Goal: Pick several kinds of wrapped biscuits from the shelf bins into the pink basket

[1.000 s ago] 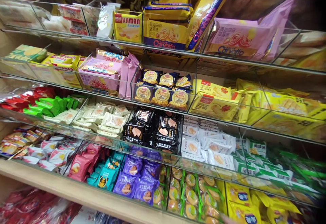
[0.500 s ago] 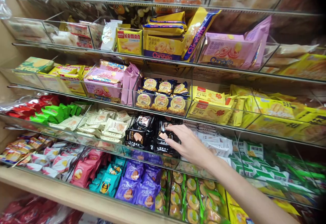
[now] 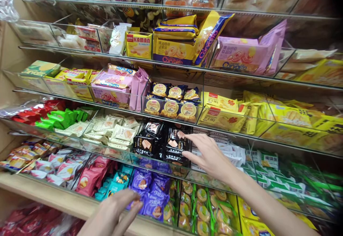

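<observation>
My right hand (image 3: 206, 152) reaches over the glass front of a shelf, its thumb and fingers apart with nothing between them. The fingertips are at the right edge of a stack of black snack packets (image 3: 175, 144); I cannot tell whether they touch. More black packets (image 3: 146, 141) lie just to the left. My left hand (image 3: 115, 211) is low in front of the bottom row, slightly blurred, with its fingers stretched out and holding nothing. Its fingertips overlap purple snack packets (image 3: 157, 196) in the view, near the teal packets (image 3: 118, 182).
Glass dividers and front panels edge each shelf (image 3: 171, 119). White packets (image 3: 128, 132) lie left of the black ones, and green-and-white packets (image 3: 270, 173) lie right. Round blue-labelled packs (image 3: 171, 107) stand above. A wooden ledge (image 3: 53, 193) runs below.
My left hand has come into view from below. My right hand has shifted slightly right, away from the face of the black packets, uncovering more of them.
</observation>
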The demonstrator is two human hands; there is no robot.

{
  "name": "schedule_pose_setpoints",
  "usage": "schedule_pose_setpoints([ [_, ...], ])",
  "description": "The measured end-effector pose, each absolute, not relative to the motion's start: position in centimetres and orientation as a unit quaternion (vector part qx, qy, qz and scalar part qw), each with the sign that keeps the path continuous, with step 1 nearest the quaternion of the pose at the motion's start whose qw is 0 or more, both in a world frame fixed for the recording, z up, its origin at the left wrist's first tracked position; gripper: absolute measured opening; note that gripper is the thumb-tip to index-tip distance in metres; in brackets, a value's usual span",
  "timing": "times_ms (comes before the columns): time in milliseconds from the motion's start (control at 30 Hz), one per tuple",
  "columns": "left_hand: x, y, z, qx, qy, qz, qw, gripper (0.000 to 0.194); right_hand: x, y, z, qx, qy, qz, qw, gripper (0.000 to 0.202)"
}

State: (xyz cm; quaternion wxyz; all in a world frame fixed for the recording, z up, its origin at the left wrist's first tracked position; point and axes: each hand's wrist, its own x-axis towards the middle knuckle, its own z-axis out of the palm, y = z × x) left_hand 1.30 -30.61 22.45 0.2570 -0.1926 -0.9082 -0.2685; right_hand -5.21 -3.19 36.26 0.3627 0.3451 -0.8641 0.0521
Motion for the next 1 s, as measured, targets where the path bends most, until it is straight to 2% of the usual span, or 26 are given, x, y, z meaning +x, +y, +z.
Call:
schedule_pose_setpoints([
  [133, 1.5, -27.8, 31.6, -0.288, -0.857, -0.208, 0.373, 0.024, -5.1, -2.9, 35.3, 0.346, -0.860, 0.058, 0.372, 0.043],
  [200, 0.6, -26.6, 34.4, -0.315, -0.837, -0.166, 0.416, 0.025, -5.0, -3.1, 34.7, 0.354, -0.850, 0.056, 0.387, 0.040],
  [300, -1.6, -25.1, 36.7, -0.349, -0.836, -0.099, 0.411, 0.029, -4.8, -3.4, 33.8, 0.368, -0.830, 0.045, 0.417, 0.038],
  [467, -4.8, -23.6, 37.9, -0.380, -0.848, -0.012, 0.369, 0.038, -4.9, -3.5, 32.7, 0.358, -0.822, 0.026, 0.442, 0.040],
  [667, -5.5, -22.7, 37.6, -0.381, -0.863, 0.029, 0.330, 0.054, -5.3, -3.0, 32.0, 0.343, -0.816, 0.024, 0.464, 0.041],
  [833, -5.7, -22.8, 37.7, -0.362, -0.877, 0.039, 0.312, 0.059, -5.1, -3.2, 32.0, 0.337, -0.817, 0.038, 0.466, 0.036],
  [1000, -6.4, -22.9, 37.6, -0.360, -0.878, 0.038, 0.313, 0.055, -5.0, -3.5, 31.9, 0.337, -0.817, 0.046, 0.465, 0.031],
])
